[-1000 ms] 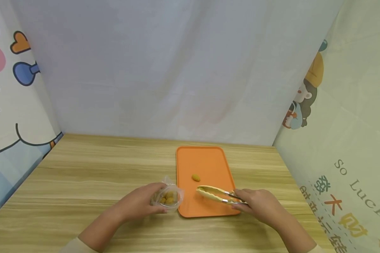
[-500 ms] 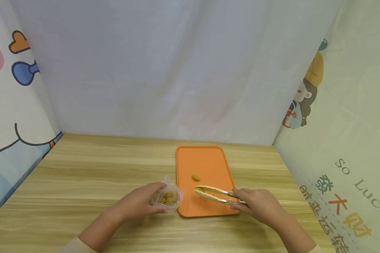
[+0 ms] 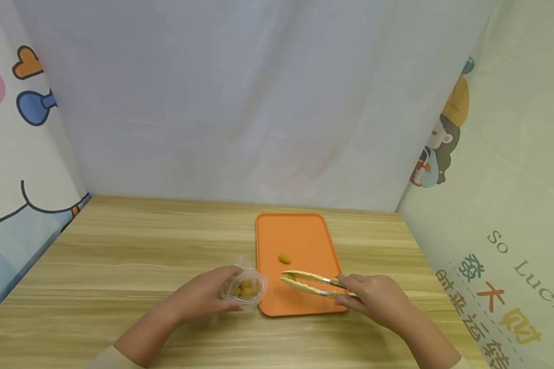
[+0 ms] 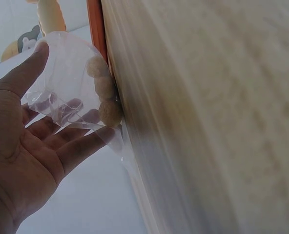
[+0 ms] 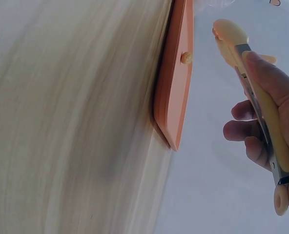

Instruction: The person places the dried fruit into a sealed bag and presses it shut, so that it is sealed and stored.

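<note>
My left hand (image 3: 208,292) holds a clear plastic bag (image 3: 262,293) upright by its side, mouth spread, just left of an orange tray (image 3: 300,230). Several small yellow-brown rounded pieces (image 4: 104,87) lie in the bottom of the bag in the left wrist view. In my right hand (image 3: 376,297) is a pair of tongs (image 5: 261,105), with pale yellow scalloped tips and metal arms. The tips are parted above the tray, pointing left; whether anything is between them I cannot tell. One oval yellow-brown piece (image 3: 284,259) rests on the tray, just beyond the tips.
The tray lies on a wood-grain table (image 3: 166,230), right of the middle. A pale grey cloth (image 3: 212,102) hangs behind the table's far edge. Printed cloths stand at both sides, the left one (image 3: 27,164) with a cartoon figure and the right one (image 3: 512,179) with lettering.
The tongs' tips have shifted slightly left over the tray. My left hand and the bag have stayed in place, and the piece on the tray has not moved.
</note>
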`<state>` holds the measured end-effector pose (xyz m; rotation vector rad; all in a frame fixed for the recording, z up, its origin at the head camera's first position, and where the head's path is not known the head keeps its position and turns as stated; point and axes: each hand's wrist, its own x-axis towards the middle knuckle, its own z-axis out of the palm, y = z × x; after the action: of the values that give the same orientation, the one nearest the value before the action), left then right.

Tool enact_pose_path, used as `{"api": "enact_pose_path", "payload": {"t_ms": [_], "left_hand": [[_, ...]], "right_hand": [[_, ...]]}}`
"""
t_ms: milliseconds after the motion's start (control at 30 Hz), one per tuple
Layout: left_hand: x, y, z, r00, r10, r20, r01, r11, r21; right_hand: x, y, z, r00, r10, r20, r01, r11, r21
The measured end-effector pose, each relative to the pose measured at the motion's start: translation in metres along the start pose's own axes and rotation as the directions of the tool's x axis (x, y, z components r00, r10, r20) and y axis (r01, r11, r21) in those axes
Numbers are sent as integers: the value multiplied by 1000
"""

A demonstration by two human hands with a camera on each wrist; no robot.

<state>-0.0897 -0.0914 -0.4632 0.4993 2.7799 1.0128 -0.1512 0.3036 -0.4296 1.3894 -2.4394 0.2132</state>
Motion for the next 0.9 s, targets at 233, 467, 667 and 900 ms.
{"api": "enact_pose_path", "payload": {"t_ms": [233, 467, 667, 900], "left_hand": [[0, 1, -1, 1000, 6, -6, -6, 1000, 1], [0, 0, -1, 1000, 6, -6, -6, 1000, 2], [-1, 0, -1, 1000, -4, 0, 4, 1000, -3], [-1, 0, 0, 1000, 3, -6, -3, 1000, -1]], "right_hand": [[2, -4, -3, 1000, -13, -13, 13, 1000, -18], [5, -9, -5, 998, -54, -42, 53, 998, -23], [8, -13, -6, 995, -74, -62, 74, 997, -5], [12, -18, -9, 993, -91, -79, 92, 996, 5]]}}
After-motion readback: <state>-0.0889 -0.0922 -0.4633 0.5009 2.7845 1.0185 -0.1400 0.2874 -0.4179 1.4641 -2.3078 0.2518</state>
